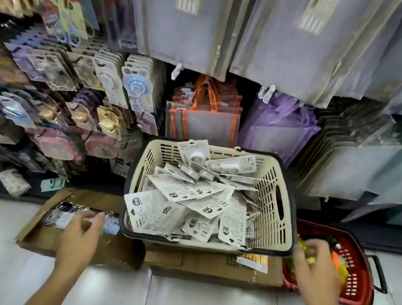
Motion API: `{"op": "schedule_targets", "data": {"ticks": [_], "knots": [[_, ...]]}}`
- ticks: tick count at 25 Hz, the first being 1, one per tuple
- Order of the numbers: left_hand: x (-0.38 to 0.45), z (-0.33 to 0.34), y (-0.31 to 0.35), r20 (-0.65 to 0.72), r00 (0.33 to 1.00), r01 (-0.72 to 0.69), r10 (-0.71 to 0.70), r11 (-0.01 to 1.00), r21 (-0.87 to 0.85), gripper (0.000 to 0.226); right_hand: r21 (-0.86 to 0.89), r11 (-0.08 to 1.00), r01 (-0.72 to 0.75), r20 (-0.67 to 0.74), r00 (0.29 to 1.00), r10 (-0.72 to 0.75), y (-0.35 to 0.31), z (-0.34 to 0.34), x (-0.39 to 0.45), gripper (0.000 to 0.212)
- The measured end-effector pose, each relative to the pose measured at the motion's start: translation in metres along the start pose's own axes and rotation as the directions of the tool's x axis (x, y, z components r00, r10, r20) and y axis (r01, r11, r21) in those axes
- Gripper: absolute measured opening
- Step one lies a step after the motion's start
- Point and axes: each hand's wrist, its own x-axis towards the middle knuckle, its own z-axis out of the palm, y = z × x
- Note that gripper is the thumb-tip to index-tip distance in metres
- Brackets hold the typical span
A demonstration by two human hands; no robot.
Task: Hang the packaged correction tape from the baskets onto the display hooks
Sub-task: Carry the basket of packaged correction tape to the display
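Note:
A cream plastic basket (274, 214) with a dark rim sits on a cardboard box, filled with several white packaged correction tapes (187, 202). The display hooks (117, 81) at the left carry rows of carded stationery packs. My left hand (79, 236) hovers left of the basket over an open carton, fingers spread and holding nothing. My right hand (315, 266) hovers right of the basket, above a red basket (358, 278), fingers loosely bent and blurred, with nothing in them.
A flat open carton (38, 233) with plastic-wrapped goods lies at the left on the tiled floor. Grey mesh zip bags (288, 40) hang above; orange-trimmed (204, 121) and purple bags (280, 130) hang behind the basket. My shoes show at the bottom edge.

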Motion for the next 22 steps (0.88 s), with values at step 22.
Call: {"op": "schedule_targets", "data": {"ticks": [22], "knots": [[-0.044,-0.036,-0.112,-0.172,0.866,0.307,-0.469,0.771,-0.558,0.038,0.137,0.945,0.296,0.31,0.893,-0.325,-0.119,0.111,0.033,0.034]]}}
